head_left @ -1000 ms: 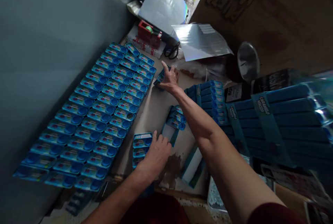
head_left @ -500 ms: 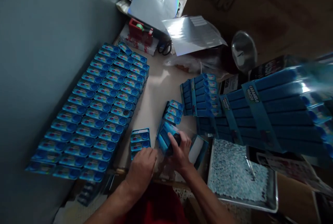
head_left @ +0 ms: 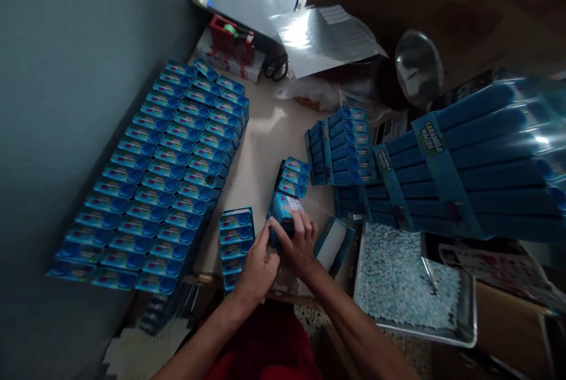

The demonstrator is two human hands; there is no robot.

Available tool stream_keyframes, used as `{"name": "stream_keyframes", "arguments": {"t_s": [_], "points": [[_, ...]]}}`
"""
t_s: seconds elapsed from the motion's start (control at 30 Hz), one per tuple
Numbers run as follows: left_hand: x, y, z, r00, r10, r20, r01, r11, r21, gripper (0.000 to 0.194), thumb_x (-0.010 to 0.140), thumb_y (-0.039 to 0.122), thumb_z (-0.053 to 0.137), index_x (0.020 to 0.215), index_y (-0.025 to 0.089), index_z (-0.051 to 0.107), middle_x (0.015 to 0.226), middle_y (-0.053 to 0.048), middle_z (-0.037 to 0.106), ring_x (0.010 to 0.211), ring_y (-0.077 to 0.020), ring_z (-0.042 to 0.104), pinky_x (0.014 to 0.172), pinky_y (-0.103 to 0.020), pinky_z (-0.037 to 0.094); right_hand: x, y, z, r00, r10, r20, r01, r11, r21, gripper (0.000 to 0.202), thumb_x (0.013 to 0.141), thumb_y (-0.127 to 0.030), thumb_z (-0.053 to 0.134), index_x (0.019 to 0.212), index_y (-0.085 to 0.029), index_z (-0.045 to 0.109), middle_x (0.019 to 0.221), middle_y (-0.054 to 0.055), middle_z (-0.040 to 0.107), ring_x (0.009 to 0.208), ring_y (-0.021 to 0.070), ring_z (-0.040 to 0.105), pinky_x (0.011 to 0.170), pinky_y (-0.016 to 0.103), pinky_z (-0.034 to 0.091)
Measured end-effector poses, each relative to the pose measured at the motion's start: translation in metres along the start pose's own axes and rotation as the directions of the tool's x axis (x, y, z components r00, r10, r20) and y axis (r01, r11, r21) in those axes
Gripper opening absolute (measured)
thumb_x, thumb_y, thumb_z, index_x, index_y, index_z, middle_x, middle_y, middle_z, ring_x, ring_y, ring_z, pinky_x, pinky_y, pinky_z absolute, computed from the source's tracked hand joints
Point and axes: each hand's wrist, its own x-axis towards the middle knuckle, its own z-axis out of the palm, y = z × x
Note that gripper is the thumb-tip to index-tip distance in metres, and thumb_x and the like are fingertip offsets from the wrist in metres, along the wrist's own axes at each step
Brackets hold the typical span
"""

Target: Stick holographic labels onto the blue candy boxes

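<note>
My right hand (head_left: 301, 244) is closed over the near end of a small blue candy box (head_left: 283, 206) with a whitish patch on top. My left hand (head_left: 260, 263) meets it there, its fingers curled and its fingertips at the box's near left corner, beside my right thumb. What lies under the fingers is hidden. Just beyond, a few more blue candy boxes (head_left: 294, 177) stand side by side. Left of my left hand, an open blue carton (head_left: 252, 218) holds a column of several such boxes. Another blue carton (head_left: 329, 253) with a white inside lies right of my right hand.
Long rows of blue boxes (head_left: 154, 174) fill the table's left side. Banded blue packs (head_left: 451, 168) are stacked at right. A metal tray (head_left: 469, 336) holds small pale-blue pieces and a metal utensil. Farther back are a red tape dispenser (head_left: 223, 35), scissors (head_left: 276, 66) and clear plastic sheets (head_left: 327, 38).
My left hand has moved from the carton of boxes up and right to meet my right hand. The dark object under my right hand no longer shows. The whole view has shifted slightly.
</note>
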Motion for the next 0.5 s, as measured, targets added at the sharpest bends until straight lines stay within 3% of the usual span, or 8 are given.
{"name": "stream_keyframes", "arguments": {"t_s": [0.17,0.33,0.5], "points": [[0.01,0.004,0.009,0.999,0.048,0.007,-0.048,0.998,0.051,0.077,0.079,0.01,0.053,0.155,0.017,0.047,0.164,-0.01,0.045,0.154,-0.0278,0.038,0.131,-0.046,0.027,-0.001,0.007,0.008,0.999,0.013,0.031,-0.012,0.999,-0.046,0.063,0.097,-0.026,0.067,0.155,-0.042,0.047,0.149,0.016,0.043,0.142,0.0354,0.042,0.115,0.056,0.036],[0.02,0.013,0.012,0.998,0.043,0.035,-0.049,0.975,0.216,0.08,0.078,0.011,0.054,0.157,0.009,0.042,0.162,-0.019,0.044,0.153,-0.0307,0.039,0.13,-0.048,0.029,0.017,0.013,0.006,0.977,0.068,0.203,-0.072,0.997,0.008,0.066,0.099,-0.028,0.064,0.16,-0.042,0.039,0.156,0.014,0.044,0.146,0.0334,0.041,0.12,0.054,0.033],[0.04,0.022,0.011,1.0,-0.012,-0.003,0.012,0.944,0.329,0.073,0.084,0.013,0.048,0.157,0.006,0.04,0.158,-0.023,0.049,0.147,-0.0331,0.047,0.123,-0.051,0.038,0.046,0.03,0.003,0.892,-0.064,0.448,0.018,0.994,0.108,0.078,0.096,-0.031,0.065,0.165,-0.033,0.029,0.173,0.012,0.023,0.161,0.0359,0.014,0.128,0.062,0.013]]}}
